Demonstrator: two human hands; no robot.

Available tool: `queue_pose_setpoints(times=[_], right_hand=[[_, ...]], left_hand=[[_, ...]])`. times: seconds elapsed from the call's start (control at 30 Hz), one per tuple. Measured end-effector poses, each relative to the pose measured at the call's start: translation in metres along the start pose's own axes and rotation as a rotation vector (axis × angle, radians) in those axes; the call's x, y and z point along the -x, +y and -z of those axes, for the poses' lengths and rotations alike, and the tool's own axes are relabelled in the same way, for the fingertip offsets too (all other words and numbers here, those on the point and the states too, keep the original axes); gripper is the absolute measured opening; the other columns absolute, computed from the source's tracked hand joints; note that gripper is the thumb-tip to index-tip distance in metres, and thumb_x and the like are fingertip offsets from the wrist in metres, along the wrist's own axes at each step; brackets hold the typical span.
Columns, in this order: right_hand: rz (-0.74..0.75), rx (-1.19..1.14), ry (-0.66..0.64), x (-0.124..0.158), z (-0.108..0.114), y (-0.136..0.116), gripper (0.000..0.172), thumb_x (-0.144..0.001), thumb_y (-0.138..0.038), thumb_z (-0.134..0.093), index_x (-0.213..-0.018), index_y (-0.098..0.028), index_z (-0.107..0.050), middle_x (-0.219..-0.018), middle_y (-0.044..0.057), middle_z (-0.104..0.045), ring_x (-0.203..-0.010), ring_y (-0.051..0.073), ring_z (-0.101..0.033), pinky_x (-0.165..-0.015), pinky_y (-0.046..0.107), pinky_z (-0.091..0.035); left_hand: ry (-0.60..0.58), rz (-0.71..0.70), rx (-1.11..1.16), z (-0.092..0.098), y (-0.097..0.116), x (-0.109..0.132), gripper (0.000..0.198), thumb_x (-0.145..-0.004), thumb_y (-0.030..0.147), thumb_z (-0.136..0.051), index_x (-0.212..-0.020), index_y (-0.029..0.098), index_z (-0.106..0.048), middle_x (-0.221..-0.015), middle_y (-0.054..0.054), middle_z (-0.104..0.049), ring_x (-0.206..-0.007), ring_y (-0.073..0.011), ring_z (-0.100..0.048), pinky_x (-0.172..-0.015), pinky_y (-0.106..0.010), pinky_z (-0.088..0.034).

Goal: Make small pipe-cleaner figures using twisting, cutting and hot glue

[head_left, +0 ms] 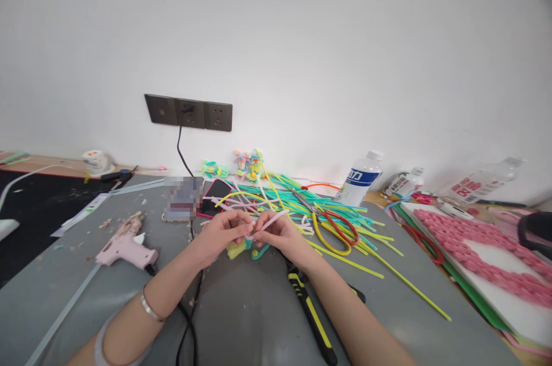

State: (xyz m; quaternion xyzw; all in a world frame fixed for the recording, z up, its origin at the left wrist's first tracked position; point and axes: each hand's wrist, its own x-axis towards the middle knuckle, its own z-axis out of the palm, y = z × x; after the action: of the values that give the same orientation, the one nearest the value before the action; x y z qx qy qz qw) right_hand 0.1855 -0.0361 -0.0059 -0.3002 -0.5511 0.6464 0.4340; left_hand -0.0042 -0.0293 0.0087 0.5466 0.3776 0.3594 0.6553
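Note:
My left hand (pixel 227 230) and my right hand (pixel 278 232) meet over the grey mat, fingers pinched close together. Between them is a small yellow and teal pipe-cleaner figure (pixel 237 248), its top partly hidden by my fingers. A pale pink pipe cleaner (pixel 276 218) sticks out up and to the right from my right fingertips. Just behind my hands lies a loose heap of teal, yellow and lilac pipe cleaners (pixel 345 213). Scissors (pixel 332 228) with red and yellow handles rest on that heap. Pliers (pixel 310 314) with black and yellow handles lie below my right wrist.
A pink glue gun (pixel 127 248) lies at the left, its black cord (pixel 196 308) running near my left forearm. Small finished figures (pixel 248 164) stand by the wall. A water bottle (pixel 360 179) leans at the back right. A pink braided piece (pixel 495 251) lies far right.

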Motion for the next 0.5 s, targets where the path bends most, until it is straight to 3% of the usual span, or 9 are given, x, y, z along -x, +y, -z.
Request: queue_pose_setpoints(times=[0.17,0.3,0.5], right_hand=[[0.005,-0.019,-0.006,0.0000,0.0014,0.0046,0.031,-0.072,-0.034,-0.085,-0.082,-0.018,-0.060,-0.075,-0.001,-0.069,-0.063,0.010,-0.064,-0.060,0.023,-0.054],[0.030,-0.002,-0.022,0.0017,0.0013,0.0037,0.029,-0.075,-0.033,-0.083,-0.091,-0.018,-0.064,-0.078,0.000,-0.072,-0.069,0.012,-0.067,-0.060,0.023,-0.056],[0.024,0.033,-0.037,0.0024,0.0010,0.0005,0.025,-0.076,-0.033,-0.082,-0.088,-0.016,-0.069,-0.079,0.003,-0.074,-0.067,0.012,-0.068,-0.060,0.023,-0.056]], left_hand=[[-0.049,-0.019,-0.014,0.0004,-0.0037,-0.0003,0.041,-0.070,0.050,-0.081,-0.080,0.015,-0.062,-0.066,0.002,-0.056,-0.059,-0.0100,-0.046,-0.055,-0.021,-0.030],[-0.077,-0.012,0.045,-0.0016,-0.0034,0.0019,0.041,-0.072,0.044,-0.082,-0.085,0.018,-0.053,-0.061,0.007,-0.050,-0.057,-0.0083,-0.044,-0.055,-0.020,-0.030],[-0.091,-0.014,0.040,-0.0025,-0.0014,0.0036,0.042,-0.076,0.046,-0.079,-0.086,0.019,-0.049,-0.065,0.007,-0.051,-0.061,-0.0088,-0.045,-0.059,-0.020,-0.032]])
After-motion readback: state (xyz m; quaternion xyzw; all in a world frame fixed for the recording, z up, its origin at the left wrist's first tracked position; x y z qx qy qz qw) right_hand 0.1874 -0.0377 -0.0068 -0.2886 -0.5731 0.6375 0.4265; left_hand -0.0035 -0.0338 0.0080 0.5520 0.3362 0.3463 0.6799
